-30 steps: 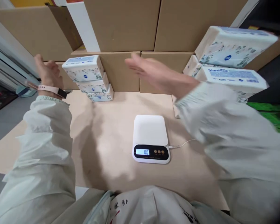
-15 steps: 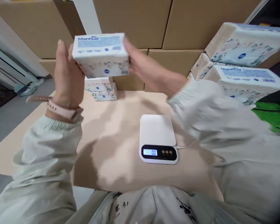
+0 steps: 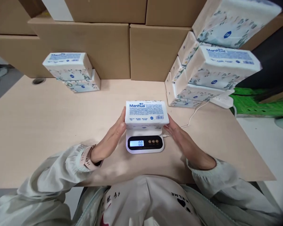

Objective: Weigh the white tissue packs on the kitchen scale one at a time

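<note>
Cardboard boxes (image 3: 160, 53) line back edge of desk (image 3: 37, 125). Toward front edge, we pinch tissue pack (image 3: 146, 113) by its ends between left hand (image 3: 110, 136) and right hand (image 3: 184, 141), over scale (image 3: 145, 150) reading 0.0. Tall pack stack (image 3: 217, 70) near back right corner.

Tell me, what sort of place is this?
Probably a workbench in a packing or storage room. A digital scale sits on the pale table, printed Manhua packs are stacked on both sides, and large cardboard boxes line the back.
</note>
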Demonstrator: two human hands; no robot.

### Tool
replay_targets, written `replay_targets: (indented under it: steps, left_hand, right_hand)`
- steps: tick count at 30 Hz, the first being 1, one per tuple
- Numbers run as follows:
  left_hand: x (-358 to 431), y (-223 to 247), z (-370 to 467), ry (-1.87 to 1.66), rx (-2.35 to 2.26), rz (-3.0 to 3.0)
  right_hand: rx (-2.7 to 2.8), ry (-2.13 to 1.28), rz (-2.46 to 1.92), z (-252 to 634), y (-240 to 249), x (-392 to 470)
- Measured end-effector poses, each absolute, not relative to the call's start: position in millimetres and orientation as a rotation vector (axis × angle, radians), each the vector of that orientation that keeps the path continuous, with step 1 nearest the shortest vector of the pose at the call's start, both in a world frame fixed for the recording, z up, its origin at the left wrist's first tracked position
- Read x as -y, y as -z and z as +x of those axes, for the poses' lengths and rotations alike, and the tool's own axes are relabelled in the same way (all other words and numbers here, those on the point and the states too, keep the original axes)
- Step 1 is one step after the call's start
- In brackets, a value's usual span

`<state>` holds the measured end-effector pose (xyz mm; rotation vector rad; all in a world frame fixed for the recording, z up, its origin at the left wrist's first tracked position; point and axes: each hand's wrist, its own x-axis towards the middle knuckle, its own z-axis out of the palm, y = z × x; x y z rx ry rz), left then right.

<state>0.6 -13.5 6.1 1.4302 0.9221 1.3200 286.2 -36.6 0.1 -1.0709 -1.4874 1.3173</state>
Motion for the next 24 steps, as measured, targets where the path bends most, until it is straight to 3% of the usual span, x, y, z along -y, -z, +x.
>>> replay_targets:
  steps: [3,8,24]
  left_hand:
    - [15.4,1.8,-14.6,-1.174,-0.945,1.456]
    - [23.2,30.7,-27.1,-1.272,-1.020,1.386]
    - [21.6,29.0,-26.1,-1.398,-1.156,1.188]
  right_hand:
    - [1.467,-1.133,-1.078,288.6,7.9,35.3]
    - [1.226,-0.639,-1.171,294.7,19.5,33.6]
    - [1.163,-0.556,-1.250,293.1,15.8,32.5]
